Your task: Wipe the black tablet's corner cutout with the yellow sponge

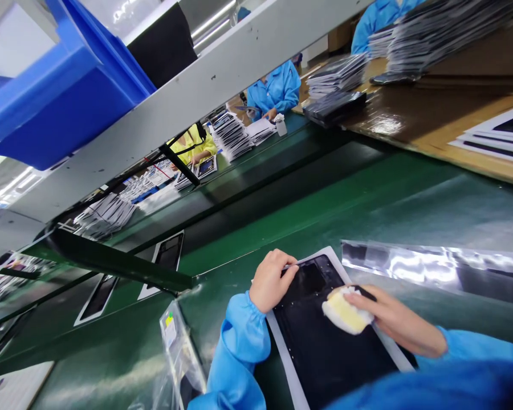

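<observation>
A flat black panel [320,333] lies on a white sheet [334,257] in front of me, tilted across the green bench. My left hand [273,280] is closed at the panel's far left corner, thumb on top and fingers curled at the edge. In my right hand [395,319] is a pale yellow and white wiping pad [348,310], held over the panel's right half. Whether the pad presses on the surface I cannot tell. Something dark [365,292] shows by the right fingers; its kind is unclear.
Clear plastic film [431,270] lies beyond my right hand, and a plastic-wrapped piece [182,353] left of my left sleeve. A dark metal brace [119,263] rises at left to a grey beam [205,85] carrying a blue bin [68,97]. Co-workers sit behind stacked panels [231,135].
</observation>
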A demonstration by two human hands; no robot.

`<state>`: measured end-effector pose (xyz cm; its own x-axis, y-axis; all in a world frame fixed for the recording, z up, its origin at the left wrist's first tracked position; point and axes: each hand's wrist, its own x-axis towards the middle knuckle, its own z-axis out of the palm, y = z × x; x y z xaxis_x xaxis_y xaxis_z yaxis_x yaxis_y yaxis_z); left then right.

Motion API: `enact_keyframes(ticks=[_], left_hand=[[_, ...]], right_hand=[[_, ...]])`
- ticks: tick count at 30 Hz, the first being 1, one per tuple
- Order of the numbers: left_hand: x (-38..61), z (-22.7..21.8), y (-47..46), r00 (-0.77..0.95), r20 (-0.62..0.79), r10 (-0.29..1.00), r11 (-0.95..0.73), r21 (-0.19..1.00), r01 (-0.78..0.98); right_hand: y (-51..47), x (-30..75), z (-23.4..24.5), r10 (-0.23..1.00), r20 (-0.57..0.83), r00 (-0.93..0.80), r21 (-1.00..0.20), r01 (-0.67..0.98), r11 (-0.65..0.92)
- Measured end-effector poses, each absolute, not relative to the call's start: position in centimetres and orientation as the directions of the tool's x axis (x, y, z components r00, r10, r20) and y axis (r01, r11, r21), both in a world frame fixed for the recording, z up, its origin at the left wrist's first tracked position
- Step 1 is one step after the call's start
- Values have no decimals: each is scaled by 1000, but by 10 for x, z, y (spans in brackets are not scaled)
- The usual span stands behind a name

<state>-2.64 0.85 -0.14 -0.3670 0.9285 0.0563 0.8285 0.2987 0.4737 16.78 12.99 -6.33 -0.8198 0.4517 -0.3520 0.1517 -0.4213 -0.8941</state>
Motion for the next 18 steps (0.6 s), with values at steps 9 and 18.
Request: enact_keyframes(ticks=[9,18], left_hand=[[-12,-31,-7,-617,-84,783,387,841,377],[-66,-39,15,-821,21,571,509,776,374]], right_hand=[[172,163,-61,800,-306,-516,-916,-71,-396],[180,198,-84,872,-326,-365,-945,140,-294]])
